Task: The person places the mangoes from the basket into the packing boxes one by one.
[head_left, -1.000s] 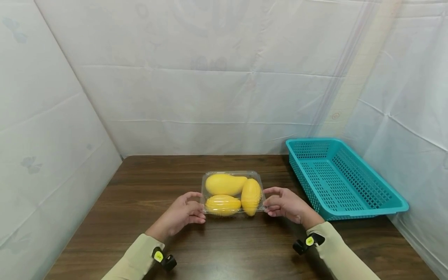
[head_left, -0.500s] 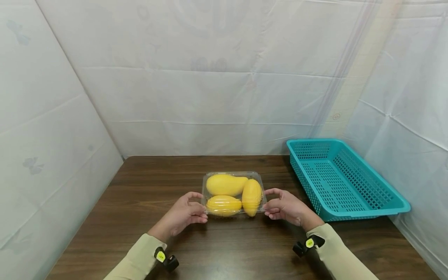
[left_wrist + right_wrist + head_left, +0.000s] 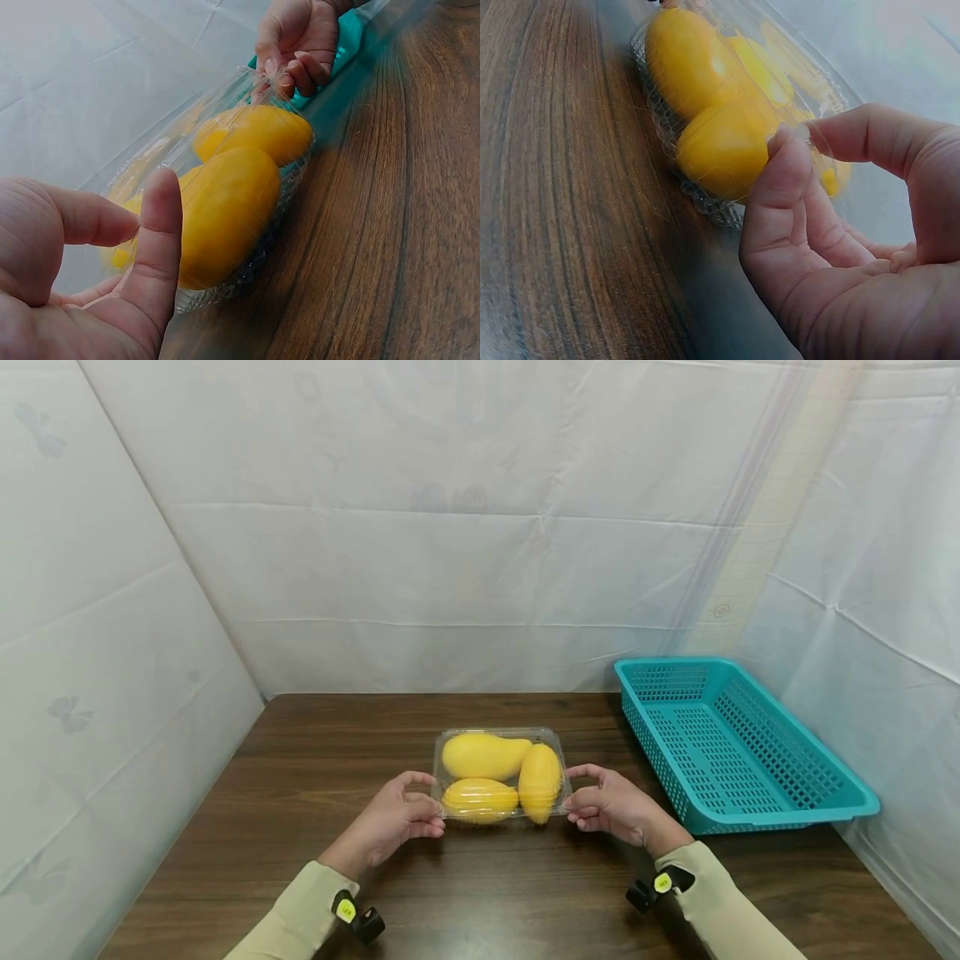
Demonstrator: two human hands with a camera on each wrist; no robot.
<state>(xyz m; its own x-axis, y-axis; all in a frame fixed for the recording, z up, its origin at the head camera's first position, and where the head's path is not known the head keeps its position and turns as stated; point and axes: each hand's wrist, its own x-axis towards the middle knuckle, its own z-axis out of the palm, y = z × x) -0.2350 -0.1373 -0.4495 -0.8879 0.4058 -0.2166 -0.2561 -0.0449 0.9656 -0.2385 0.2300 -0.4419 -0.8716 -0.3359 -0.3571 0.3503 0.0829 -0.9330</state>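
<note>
A clear plastic clamshell box (image 3: 437, 760) sits near the middle of the table, its lid down over three yellow mangoes (image 3: 483, 756). My left hand (image 3: 390, 822) is at the near left corner, thumb and finger pinching the thin plastic edge. On the opposite side my right hand (image 3: 618, 806) pinches the near right corner. The right wrist view shows that thumb and forefinger of my right hand (image 3: 840, 217) meeting on the edge of the lid. Two mangoes (image 3: 232, 217) fill the near side of the box in the left wrist view.
A teal plastic basket (image 3: 795, 817) with perforated sides stands on the right of the dark wooden table (image 3: 480, 893), just beyond my right wrist. White cloth walls (image 3: 420, 568) enclose the table at the back and on both sides.
</note>
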